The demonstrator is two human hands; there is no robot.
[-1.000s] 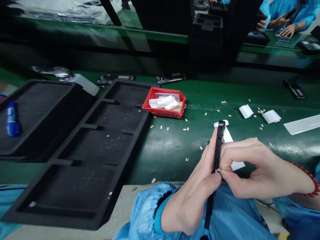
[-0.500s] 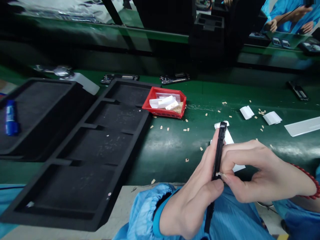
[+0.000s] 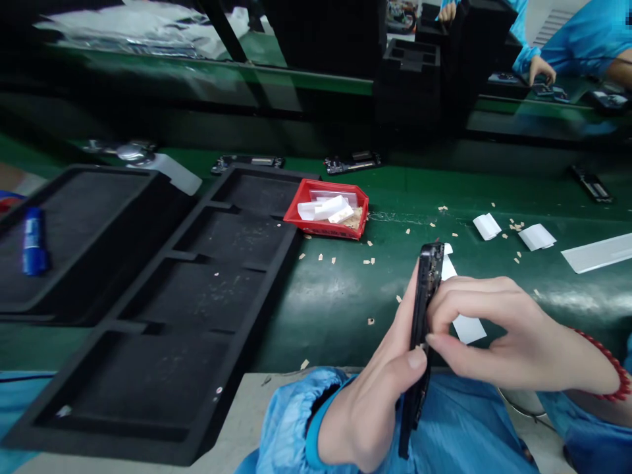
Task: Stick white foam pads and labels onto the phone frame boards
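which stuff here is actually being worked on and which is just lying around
In hand:
left hand
right hand
black phone, held on edge by both

Lying about:
red bin
black foam tray
blue tube
white paper pieces
small tan scraps

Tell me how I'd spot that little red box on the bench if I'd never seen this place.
Start at the long green bench and find the big black foam tray with its row of compartments. Just off the far right corner of that tray sits the red box, holding a few white pieces. It is the only red container on the bench; everything else near it is black, white or green.
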